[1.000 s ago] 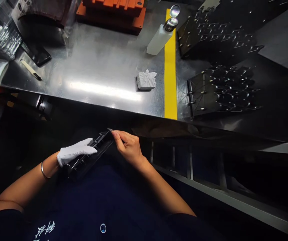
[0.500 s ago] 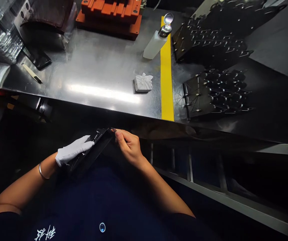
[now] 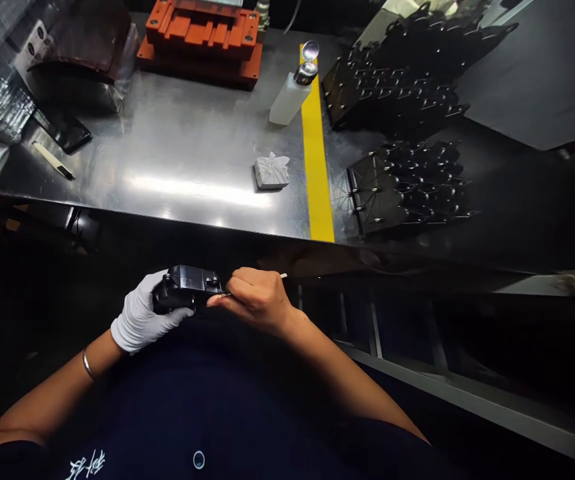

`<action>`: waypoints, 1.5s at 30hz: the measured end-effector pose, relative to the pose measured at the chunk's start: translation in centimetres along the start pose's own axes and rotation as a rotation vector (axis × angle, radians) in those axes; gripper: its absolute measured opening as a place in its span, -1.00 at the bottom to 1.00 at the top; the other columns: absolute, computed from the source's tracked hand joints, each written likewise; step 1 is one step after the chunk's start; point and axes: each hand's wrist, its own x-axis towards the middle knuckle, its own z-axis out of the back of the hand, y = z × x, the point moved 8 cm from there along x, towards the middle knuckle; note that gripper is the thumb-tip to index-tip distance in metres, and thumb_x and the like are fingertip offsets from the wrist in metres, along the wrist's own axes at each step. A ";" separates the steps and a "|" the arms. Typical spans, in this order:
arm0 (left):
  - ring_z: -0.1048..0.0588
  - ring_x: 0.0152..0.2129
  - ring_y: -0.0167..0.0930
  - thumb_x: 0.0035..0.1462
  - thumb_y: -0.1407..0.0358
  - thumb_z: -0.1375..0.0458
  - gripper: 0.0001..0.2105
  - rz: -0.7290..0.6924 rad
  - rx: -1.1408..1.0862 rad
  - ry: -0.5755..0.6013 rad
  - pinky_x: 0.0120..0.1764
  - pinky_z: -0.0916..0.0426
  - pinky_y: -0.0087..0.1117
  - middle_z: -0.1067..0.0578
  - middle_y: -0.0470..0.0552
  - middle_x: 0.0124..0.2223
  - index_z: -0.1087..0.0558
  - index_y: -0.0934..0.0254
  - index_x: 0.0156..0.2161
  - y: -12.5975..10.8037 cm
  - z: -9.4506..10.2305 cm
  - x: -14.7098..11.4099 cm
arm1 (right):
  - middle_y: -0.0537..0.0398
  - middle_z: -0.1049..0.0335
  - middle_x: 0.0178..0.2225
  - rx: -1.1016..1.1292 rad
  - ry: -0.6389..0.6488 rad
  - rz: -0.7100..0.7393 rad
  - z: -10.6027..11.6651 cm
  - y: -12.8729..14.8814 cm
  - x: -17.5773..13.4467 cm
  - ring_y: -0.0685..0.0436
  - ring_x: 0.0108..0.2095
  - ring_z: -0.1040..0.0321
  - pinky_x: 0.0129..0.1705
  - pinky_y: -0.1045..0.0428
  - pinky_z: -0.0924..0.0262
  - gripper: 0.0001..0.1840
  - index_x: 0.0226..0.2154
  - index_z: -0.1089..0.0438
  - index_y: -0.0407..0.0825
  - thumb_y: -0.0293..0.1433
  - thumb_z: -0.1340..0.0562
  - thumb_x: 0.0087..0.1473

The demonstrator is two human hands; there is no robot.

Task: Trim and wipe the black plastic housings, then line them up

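Note:
My left hand (image 3: 140, 313), in a white glove, is closed around a glossy black plastic part (image 3: 190, 279) in front of the bench edge. The part's smooth, angled face is turned up, with a small raised detail near its right end. Bare and curled, my right hand (image 3: 257, 297) grips a slim tool with a pale end (image 3: 283, 275) that pokes out past the knuckles. Its thin tip lies by the part's right end, close to my thumb; whether it touches is unclear. Most of the tool is hidden in my fist.
On the metal bench (image 3: 182, 153) are a folded white cloth block (image 3: 271, 172), a white bottle (image 3: 290, 99) with raised lid, an orange fixture (image 3: 202, 43), a white-handled tool (image 3: 52, 160) and a phone-like slab (image 3: 70, 135). Black parts (image 3: 417, 180) stand stacked right of yellow tape (image 3: 317, 167).
The black part has turned from a steep slant to nearly level, showing another face. My right hand has rolled over, and the pale tool end now shows. The view has shifted slightly.

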 end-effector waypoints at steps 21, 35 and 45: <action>-0.52 -0.22 -0.29 -0.17 0.14 -0.37 -0.46 0.421 -0.613 0.158 -0.14 -0.44 -0.19 -0.51 0.03 -0.14 -0.31 0.24 -0.07 0.4 -0.6 1.4 | 0.13 -0.29 -0.59 0.339 0.019 -0.201 0.0 -1.7 -0.5 0.05 -0.58 -0.20 -0.50 0.11 -0.06 -0.56 -0.45 -0.36 -0.07 -0.27 0.07 0.32; -0.50 -0.21 -0.34 0.05 0.41 -0.26 -0.68 -0.148 -0.412 0.171 -0.13 -0.40 -0.27 -0.50 0.04 -0.16 -0.42 0.21 -0.06 -3.9 1.7 1.7 | 0.16 -0.28 -0.64 0.341 0.099 -0.300 -1.6 -2.2 -1.6 0.08 -0.62 -0.19 -0.51 0.12 -0.06 -0.59 -0.57 -0.34 -0.06 -0.29 -0.06 0.26; -0.55 -0.20 -0.28 0.07 0.44 -0.16 -0.72 -0.398 -0.401 0.293 -0.07 -0.38 -0.19 -0.58 0.09 -0.19 -0.45 0.20 -0.08 -6.1 2.3 2.5 | 0.26 0.05 -0.70 0.698 0.363 -0.219 -2.1 -0.9 -2.1 0.11 -0.66 0.09 -0.58 0.10 0.13 -0.42 -0.71 0.01 -0.03 -0.15 0.00 0.28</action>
